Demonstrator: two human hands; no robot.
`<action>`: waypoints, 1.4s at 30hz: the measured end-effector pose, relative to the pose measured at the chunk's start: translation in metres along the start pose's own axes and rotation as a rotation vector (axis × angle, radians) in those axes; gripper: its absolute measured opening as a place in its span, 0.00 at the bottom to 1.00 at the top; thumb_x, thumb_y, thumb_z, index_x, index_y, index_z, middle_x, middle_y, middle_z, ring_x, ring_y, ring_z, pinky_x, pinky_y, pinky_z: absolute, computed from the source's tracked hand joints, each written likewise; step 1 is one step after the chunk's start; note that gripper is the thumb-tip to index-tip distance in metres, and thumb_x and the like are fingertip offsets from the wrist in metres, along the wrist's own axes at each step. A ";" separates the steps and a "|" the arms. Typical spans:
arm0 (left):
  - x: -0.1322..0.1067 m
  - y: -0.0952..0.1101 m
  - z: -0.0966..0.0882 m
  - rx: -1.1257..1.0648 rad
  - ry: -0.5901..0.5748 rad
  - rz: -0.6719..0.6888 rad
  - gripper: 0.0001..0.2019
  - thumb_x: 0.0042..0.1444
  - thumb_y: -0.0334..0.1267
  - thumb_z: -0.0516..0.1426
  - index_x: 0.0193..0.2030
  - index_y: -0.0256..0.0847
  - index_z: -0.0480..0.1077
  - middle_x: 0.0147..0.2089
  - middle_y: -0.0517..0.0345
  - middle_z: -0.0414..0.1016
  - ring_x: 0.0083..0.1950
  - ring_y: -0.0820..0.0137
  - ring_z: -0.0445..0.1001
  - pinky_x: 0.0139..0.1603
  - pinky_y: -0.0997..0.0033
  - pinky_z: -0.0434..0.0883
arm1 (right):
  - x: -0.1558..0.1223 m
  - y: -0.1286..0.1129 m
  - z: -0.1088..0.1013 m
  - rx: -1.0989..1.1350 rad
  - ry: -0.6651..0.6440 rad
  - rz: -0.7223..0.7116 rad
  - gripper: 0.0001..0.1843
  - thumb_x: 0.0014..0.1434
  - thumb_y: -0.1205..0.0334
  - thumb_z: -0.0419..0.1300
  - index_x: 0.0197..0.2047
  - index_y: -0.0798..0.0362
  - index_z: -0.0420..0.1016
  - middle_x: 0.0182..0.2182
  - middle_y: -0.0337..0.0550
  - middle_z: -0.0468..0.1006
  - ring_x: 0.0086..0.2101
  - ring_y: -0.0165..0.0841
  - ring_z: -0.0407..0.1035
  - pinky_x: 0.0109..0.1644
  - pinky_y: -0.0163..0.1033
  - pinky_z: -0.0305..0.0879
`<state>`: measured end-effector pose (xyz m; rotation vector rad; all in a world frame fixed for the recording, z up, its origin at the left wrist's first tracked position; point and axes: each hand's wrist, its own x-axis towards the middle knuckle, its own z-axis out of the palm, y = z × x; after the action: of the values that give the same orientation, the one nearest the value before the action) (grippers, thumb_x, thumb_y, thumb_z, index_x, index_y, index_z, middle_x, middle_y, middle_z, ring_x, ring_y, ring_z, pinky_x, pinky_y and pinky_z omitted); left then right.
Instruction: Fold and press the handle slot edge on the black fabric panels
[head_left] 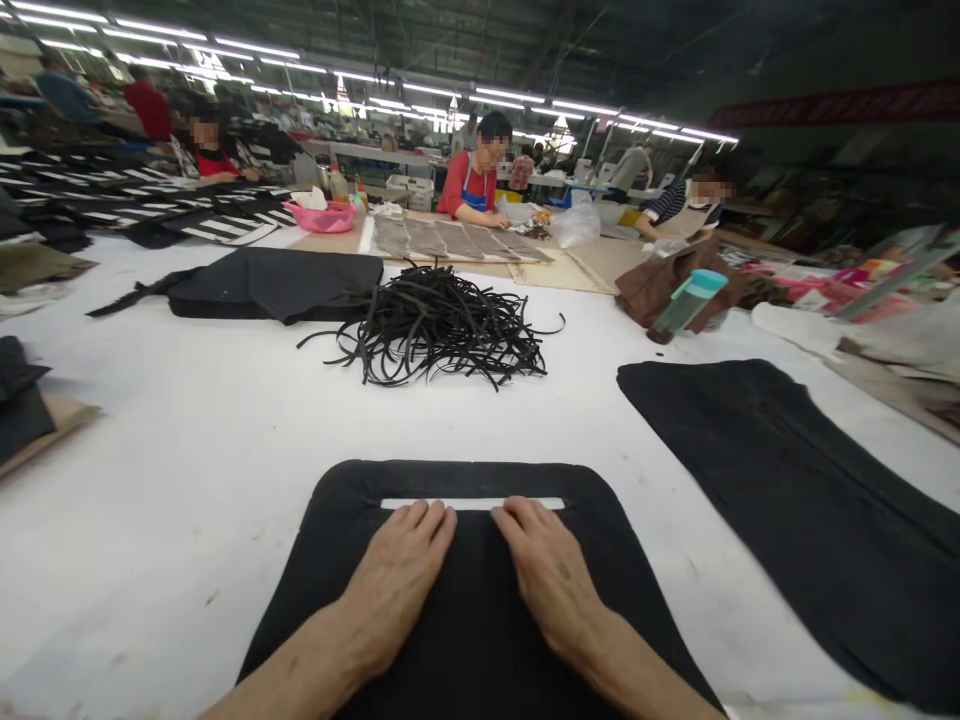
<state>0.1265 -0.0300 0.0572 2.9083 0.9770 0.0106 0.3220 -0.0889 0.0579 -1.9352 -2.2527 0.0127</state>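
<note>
Together at the slot (472, 504): left hand (409, 565) and right hand (551, 575) on the panel (480, 640)

Black and round-cornered, the panel lies on the white table (187, 450), directly before the person, its near end running out of view. The slot is long and narrow, shows white, and runs across just inside the panel's far edge.

Left hand lies palm down on the panel, left of its midline, its fingers stretched forward and held close together, tips at the slot's near edge. Right hand mirrors it, right of the midline, fingers also close together, tips at the same edge. A gap of black panel parts the two. Whether either hand pinches that edge I cannot tell, as the thumbs and undersides are not clearly seen.

Beyond the panel sits a loose heap of black strips (450, 325). Farther left than that, also beyond the panel, is a black stack (277, 280), just beside the strips. To the panel's right, well apart from its far corner, a large black piece (787, 500) lies flat. Beyond the panel to the right, a bottle (686, 305) with a turquoise lid leans at a brown cloth (637, 290). Far past the panel, a person in red (465, 190) bends over a worktop.
</note>
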 end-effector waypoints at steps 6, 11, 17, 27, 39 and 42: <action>0.015 0.009 0.015 0.058 -0.040 0.044 0.29 0.46 0.23 0.50 0.59 0.30 0.55 0.57 0.40 0.62 0.56 0.54 0.63 0.57 0.53 0.61 | 0.009 -0.017 0.019 -0.092 0.018 -0.180 0.22 0.53 0.74 0.56 0.53 0.58 0.65 0.46 0.51 0.70 0.43 0.42 0.63 0.48 0.45 0.64; 0.003 0.003 0.014 0.120 -0.031 0.028 0.27 0.49 0.20 0.44 0.58 0.26 0.57 0.56 0.37 0.64 0.57 0.56 0.64 0.58 0.58 0.63 | -0.005 0.005 0.019 -0.174 0.037 -0.173 0.24 0.51 0.79 0.52 0.52 0.60 0.65 0.45 0.52 0.70 0.43 0.42 0.64 0.48 0.43 0.65; -0.014 -0.006 0.016 0.248 -0.005 -0.052 0.25 0.46 0.18 0.45 0.54 0.22 0.62 0.54 0.33 0.66 0.55 0.54 0.65 0.57 0.59 0.63 | -0.024 0.032 0.009 -0.303 0.042 -0.001 0.23 0.49 0.84 0.48 0.46 0.59 0.70 0.40 0.52 0.73 0.39 0.42 0.67 0.43 0.43 0.69; 0.013 -0.010 0.002 -0.243 -0.059 0.203 0.41 0.51 0.53 0.58 0.65 0.37 0.45 0.66 0.44 0.49 0.67 0.59 0.47 0.66 0.56 0.50 | 0.007 0.003 0.018 0.038 0.054 -0.254 0.29 0.56 0.67 0.56 0.61 0.55 0.57 0.58 0.48 0.62 0.57 0.39 0.57 0.59 0.49 0.56; -0.008 -0.031 0.014 -0.296 -0.017 0.162 0.37 0.55 0.62 0.44 0.64 0.37 0.48 0.68 0.45 0.45 0.68 0.60 0.42 0.67 0.56 0.45 | 0.002 0.056 0.033 -0.031 -0.038 -0.427 0.40 0.58 0.43 0.53 0.66 0.50 0.40 0.61 0.45 0.55 0.58 0.42 0.54 0.58 0.53 0.55; -0.007 -0.021 0.008 -0.191 0.032 0.170 0.31 0.57 0.55 0.50 0.61 0.35 0.53 0.65 0.43 0.53 0.66 0.59 0.48 0.67 0.57 0.45 | 0.000 0.054 0.032 -0.063 -0.020 -0.403 0.38 0.58 0.44 0.54 0.66 0.49 0.45 0.61 0.45 0.55 0.57 0.42 0.55 0.58 0.52 0.56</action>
<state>0.1087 -0.0183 0.0483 2.8111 0.6879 0.1519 0.3710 -0.0768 0.0199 -1.4775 -2.6404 -0.0917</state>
